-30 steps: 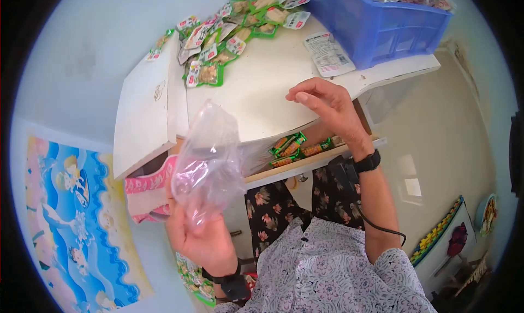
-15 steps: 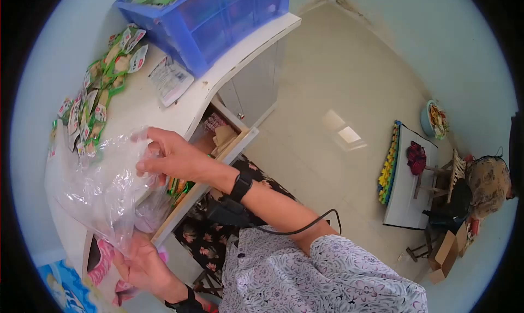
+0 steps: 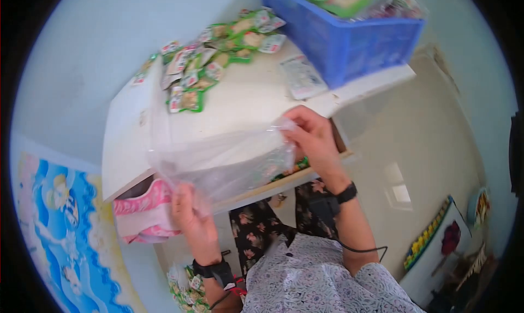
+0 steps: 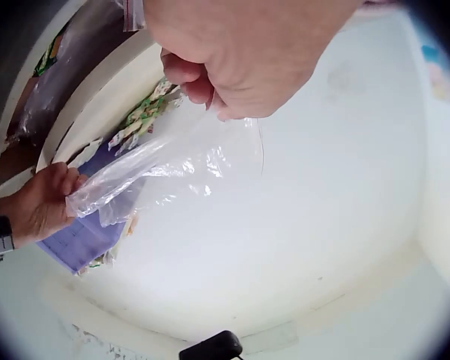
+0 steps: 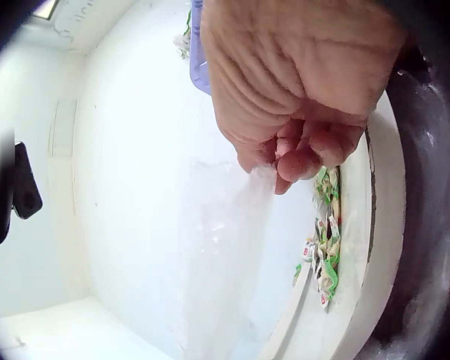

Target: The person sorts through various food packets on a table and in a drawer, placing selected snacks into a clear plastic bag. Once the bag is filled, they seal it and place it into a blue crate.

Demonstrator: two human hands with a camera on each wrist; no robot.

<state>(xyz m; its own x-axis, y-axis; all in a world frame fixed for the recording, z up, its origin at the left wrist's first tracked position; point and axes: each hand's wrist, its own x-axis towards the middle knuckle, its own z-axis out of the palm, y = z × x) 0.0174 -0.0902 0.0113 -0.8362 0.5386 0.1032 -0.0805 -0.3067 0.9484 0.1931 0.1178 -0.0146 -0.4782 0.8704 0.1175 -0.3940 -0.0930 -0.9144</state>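
A clear plastic bag (image 3: pixel 229 163) is stretched between both hands, above the front of the white desk and its pulled-out drawer. My right hand (image 3: pixel 315 141) pinches one end of the bag between thumb and fingers. The other end is gripped by my left hand (image 3: pixel 194 220), lower and to the left. In the left wrist view, the bag (image 4: pixel 187 169) hangs from curled fingers and runs across to the right hand (image 4: pixel 41 202). The right wrist view shows its gathered edge (image 5: pixel 262 180) caught at the fingertips.
Several small green-and-white snack packets (image 3: pixel 210 67) lie heaped at the back of the desk (image 3: pixel 240 105). A blue plastic crate (image 3: pixel 371 45) holds more packages, with a flat white packet (image 3: pixel 303 75) beside it. Pink cloth-like material (image 3: pixel 144 215) pokes out below the desk's left side.
My right hand has taken hold of the bag, which hung from the left hand alone a second ago. The bag is now drawn out sideways. The head view swung right, then back.
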